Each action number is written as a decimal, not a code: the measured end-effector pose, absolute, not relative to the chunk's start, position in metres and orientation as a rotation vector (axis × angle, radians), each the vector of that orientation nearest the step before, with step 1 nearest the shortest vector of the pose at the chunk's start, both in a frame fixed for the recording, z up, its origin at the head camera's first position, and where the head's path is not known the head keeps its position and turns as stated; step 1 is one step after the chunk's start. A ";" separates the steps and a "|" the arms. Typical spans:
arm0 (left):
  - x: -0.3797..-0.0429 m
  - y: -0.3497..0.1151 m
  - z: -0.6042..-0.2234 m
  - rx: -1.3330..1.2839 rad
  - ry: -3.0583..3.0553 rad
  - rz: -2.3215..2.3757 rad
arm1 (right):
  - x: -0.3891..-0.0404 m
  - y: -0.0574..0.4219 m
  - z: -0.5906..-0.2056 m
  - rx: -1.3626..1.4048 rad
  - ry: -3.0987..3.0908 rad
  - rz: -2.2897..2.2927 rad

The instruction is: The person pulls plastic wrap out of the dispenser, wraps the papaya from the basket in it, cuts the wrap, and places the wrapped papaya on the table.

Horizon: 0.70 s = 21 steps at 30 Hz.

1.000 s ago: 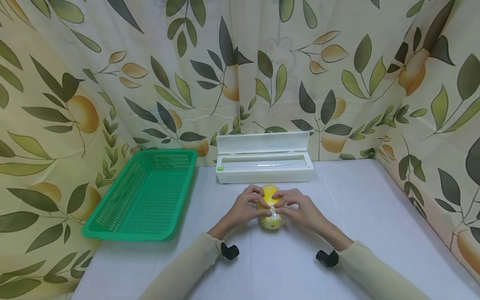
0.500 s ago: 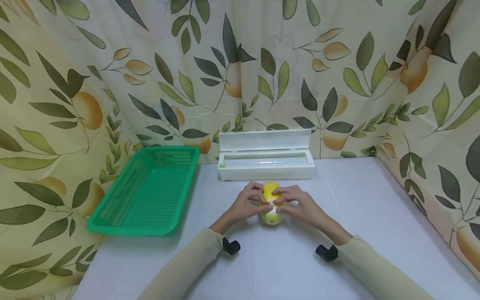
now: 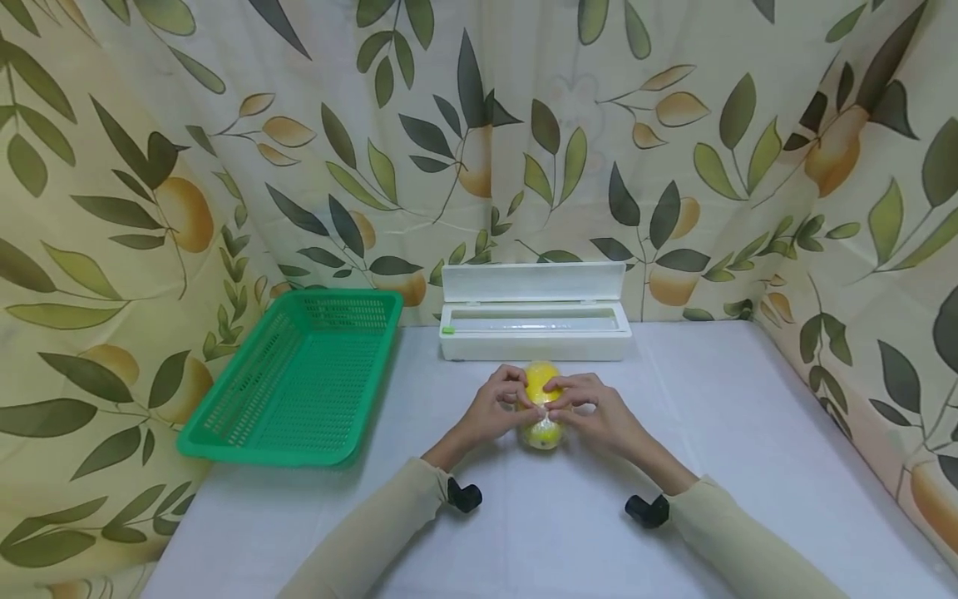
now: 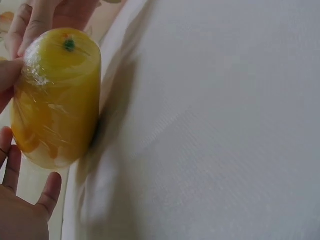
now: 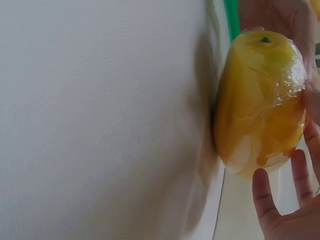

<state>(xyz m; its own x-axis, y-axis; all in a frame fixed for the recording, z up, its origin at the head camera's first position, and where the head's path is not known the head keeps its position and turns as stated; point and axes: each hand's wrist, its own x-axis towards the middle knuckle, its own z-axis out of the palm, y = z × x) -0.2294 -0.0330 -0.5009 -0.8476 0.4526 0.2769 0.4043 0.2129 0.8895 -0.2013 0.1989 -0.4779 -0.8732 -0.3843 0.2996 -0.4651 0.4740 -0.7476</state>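
Note:
A long yellow fruit (image 3: 540, 378) lies on the white tablecloth in front of me, wrapped in clear plastic film (image 4: 42, 75). Its kind is hard to tell; a small green stem mark (image 5: 265, 40) shows at the end nearest me. From the left, my left hand (image 3: 494, 409) pinches the film on top of the fruit between thumb and finger. My right hand (image 3: 597, 412) pinches it from the right, fingertips close to the left hand's. In both wrist views the film looks creased and shiny, and some fingers stand loosely off the fruit.
Behind the fruit stands a white film dispenser box (image 3: 535, 345) with its lid (image 3: 533, 283) raised and a roll inside. A green plastic basket (image 3: 299, 391) stands to the left. A leaf-patterned curtain (image 3: 569, 166) borders the tablecloth (image 3: 546, 524).
The head view has shifted slightly. Both hands stay at the fruit, and their thumbs and fingertips have drawn a little closer together on the film.

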 end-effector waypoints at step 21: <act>-0.208 -0.043 -0.487 1.108 2.763 1.657 | -0.186 0.206 -0.473 0.844 -2.484 1.125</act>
<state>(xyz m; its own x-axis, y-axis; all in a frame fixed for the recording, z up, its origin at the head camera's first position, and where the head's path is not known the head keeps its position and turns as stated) -0.2085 -0.0429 -0.4865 -0.7572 0.3909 0.5233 0.6458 0.3275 0.6897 -0.1864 0.2056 -0.4735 -0.7879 -0.3925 0.4745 -0.6155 0.5245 -0.5882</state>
